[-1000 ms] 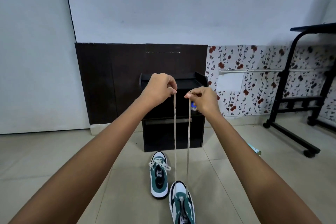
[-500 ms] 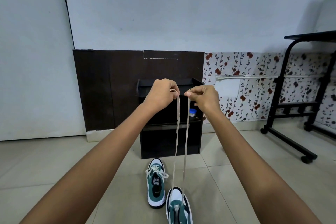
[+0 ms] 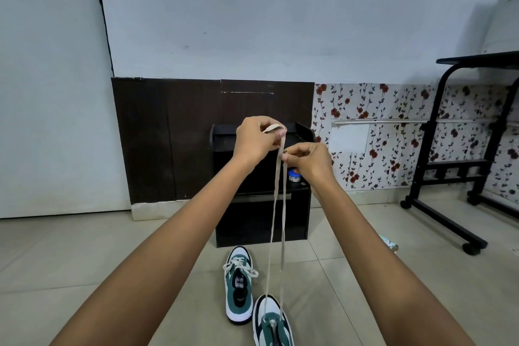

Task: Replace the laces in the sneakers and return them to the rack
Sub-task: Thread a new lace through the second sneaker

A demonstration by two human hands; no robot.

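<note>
Two green-and-white sneakers lie on the tiled floor. The far sneaker has a white lace tied in it. The near sneaker sits at the bottom edge, partly cut off. A beige lace rises from it in two strands to my hands. My left hand pinches one end, which loops over its fingers. My right hand pinches the other strand just below and to the right. Both hands are held up in front of the black shoe rack.
A small blue-capped jar stands on the rack's shelf. A black wheeled stand is at the right. A dark wooden panel backs the rack, with floral wallpaper beside it. A small packet lies on the floor at right.
My hands have come closer together, the left a little higher and the right lower, so the two lace strands now run side by side. The view has tilted upward.
</note>
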